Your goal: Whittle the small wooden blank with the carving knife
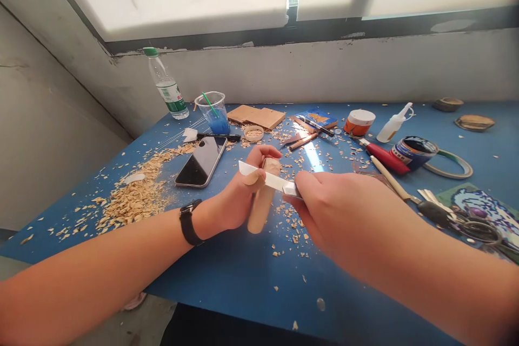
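Observation:
A pale, rounded piece of wood point(261, 208) is held upright at a tilt by my left hand point(239, 194), whose fingers wrap round its upper part. My right hand point(328, 200) grips a utility knife point(291, 189) by its handle, which is mostly hidden in the fist. The knife's long flat blade points left and lies across the wood. My left thumb rests at the blade, close to the wood; whether it presses on the blade's back I cannot tell. Small wood shavings point(295, 227) lie on the blue table below.
To the left lie a phone point(201, 162) and a heap of shavings point(133, 200). Behind stand a water bottle point(168, 86), a plastic cup point(214, 113), wooden boards point(256, 117) and a paint jar point(359, 122). Rightward are a glue bottle point(393, 125), a tape roll point(450, 165) and keys point(438, 213).

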The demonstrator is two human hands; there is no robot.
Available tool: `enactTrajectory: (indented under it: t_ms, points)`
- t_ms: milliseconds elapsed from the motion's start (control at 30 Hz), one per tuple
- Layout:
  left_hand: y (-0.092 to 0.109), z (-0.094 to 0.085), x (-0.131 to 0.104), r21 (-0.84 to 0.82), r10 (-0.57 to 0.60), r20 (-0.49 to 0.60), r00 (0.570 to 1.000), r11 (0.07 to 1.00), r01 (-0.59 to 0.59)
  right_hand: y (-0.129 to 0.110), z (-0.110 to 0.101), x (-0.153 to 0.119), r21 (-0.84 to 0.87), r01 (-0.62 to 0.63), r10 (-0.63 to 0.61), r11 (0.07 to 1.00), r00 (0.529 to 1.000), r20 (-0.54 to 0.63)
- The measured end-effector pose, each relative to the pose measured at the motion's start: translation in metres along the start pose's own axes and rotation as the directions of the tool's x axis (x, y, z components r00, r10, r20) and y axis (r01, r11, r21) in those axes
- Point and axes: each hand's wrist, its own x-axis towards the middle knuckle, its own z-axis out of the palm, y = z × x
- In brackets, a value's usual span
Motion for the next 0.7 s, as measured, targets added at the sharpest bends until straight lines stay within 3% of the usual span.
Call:
enactTrajectory:
  t_ms: [100, 233, 400, 700]
  points:
    - [0.002, -0.006, 0.001, 0.052, -0.053, 0.058, 0.997, 0.997, 0.05, -0.001, 0.0, 0.0, 0.006, -0.006, 0.006, 1.0, 0.999, 0.04]
    - [0.011, -0.008, -0.004, -0.025, -0.14, 0.094, 0.986, 0.989, 0.143, -0.004, -0.005, 0.001, 0.069, -0.013, 0.007, 0.998, 0.996, 0.084]
    - [0.022, -0.003, -0.015, -0.073, -0.301, 0.11, 0.947, 0.948, 0.309, -0.011, -0.008, -0.004, 0.143, -0.001, -0.006, 0.99, 0.999, 0.048]
    - [0.018, -0.006, -0.018, 0.095, -0.238, 0.195, 0.952, 0.97, 0.223, -0.016, -0.002, -0.009, 0.162, 0.053, -0.043, 0.985, 0.997, -0.069]
